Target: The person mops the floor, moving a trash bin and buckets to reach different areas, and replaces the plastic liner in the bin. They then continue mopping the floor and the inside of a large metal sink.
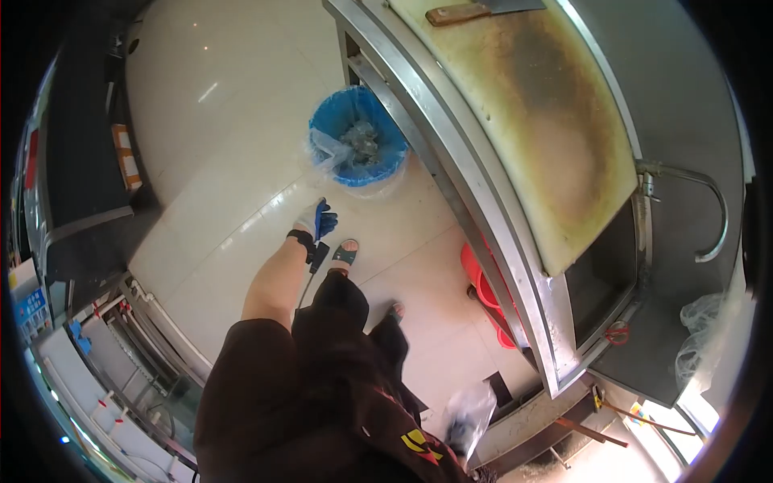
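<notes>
My left hand reaches out over the tiled floor in a white and blue glove. Its fingers look loosely apart, with nothing visible held in them. A black band circles the wrist, and a dark device with a cable hangs beside it. Above and right of the hand stands a blue-lined bin holding crumpled clear plastic; hand and bin are apart. My right hand is out of view.
A metal-framed counter at the right carries a stained cutting board, a wooden-handled knife and a sink with a faucet. Red containers sit beneath. Dark cabinets line the left. A plastic bag lies low.
</notes>
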A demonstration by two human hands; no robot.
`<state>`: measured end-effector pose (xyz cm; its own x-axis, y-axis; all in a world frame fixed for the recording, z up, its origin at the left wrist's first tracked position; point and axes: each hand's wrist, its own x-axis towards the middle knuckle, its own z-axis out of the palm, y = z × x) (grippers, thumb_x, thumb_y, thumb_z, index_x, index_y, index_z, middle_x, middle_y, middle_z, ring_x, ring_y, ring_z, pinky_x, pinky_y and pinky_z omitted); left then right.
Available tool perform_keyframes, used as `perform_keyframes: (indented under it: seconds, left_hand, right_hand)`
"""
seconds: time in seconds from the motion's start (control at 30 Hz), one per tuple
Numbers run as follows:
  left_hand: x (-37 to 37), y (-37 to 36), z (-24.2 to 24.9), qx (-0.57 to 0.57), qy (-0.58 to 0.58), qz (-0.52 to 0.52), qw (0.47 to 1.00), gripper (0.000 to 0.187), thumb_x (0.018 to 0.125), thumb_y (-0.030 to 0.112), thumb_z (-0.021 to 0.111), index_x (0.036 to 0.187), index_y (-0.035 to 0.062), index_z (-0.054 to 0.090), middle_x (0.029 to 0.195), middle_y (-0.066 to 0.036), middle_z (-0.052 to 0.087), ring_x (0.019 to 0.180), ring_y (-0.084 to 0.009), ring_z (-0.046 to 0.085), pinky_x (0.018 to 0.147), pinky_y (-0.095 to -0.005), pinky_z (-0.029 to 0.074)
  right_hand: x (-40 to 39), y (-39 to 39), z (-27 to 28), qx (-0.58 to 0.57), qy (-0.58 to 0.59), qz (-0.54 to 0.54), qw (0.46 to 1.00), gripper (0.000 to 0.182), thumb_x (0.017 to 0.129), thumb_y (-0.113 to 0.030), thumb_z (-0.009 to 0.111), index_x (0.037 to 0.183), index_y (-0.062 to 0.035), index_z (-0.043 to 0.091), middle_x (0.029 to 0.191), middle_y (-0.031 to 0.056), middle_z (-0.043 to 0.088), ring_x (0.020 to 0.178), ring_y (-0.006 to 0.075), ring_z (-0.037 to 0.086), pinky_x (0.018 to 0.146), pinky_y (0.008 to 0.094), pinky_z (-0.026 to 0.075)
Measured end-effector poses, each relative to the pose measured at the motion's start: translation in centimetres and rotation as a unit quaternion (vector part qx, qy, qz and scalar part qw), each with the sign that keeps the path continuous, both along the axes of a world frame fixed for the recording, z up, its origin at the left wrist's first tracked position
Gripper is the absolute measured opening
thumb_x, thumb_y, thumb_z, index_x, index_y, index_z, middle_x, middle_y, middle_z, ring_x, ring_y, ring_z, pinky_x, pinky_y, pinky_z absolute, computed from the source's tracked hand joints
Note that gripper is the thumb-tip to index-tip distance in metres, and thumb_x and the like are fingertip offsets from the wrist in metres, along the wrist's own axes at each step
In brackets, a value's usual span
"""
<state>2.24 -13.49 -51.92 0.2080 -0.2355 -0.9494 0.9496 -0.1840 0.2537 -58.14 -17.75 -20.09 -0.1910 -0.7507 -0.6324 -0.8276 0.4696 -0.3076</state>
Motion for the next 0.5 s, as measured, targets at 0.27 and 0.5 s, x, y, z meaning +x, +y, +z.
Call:
perform_keyframes:
  seconds: [0.27,0.5]
  left_hand:
    - [3.3,-6.8,-9.1,0.003,0.041,0.003,0.999,0.054,0.078,0.053,0.064,0.102,0.005,0.052,0.083,-0.013,0.064,0.073,-0.0259,0.063,0.063,-0.0366,0.054]
    - [2.5,-8.4,-15.5,-0.025,0.087,0.074,0.993,0.034,0.081,0.039,0.062,0.087,0.0062,0.059,0.079,-0.012,0.063,0.067,-0.0254,0.062,0.069,-0.036,0.054]
  right_hand:
    - [9.2,5.9,5.0,0.081,0.073,-0.212,0.971,0.03,0.091,-0.019,0.046,0.119,-0.0077,0.049,0.104,0.0066,0.057,0.09,0.0194,0.055,0.074,0.0316,0.047]
    - [12.9,5.7,4.9,0.096,0.094,-0.232,0.963,0.036,0.09,-0.016,0.045,0.125,-0.0084,0.044,0.113,0.009,0.052,0.099,0.0206,0.052,0.079,0.0343,0.047]
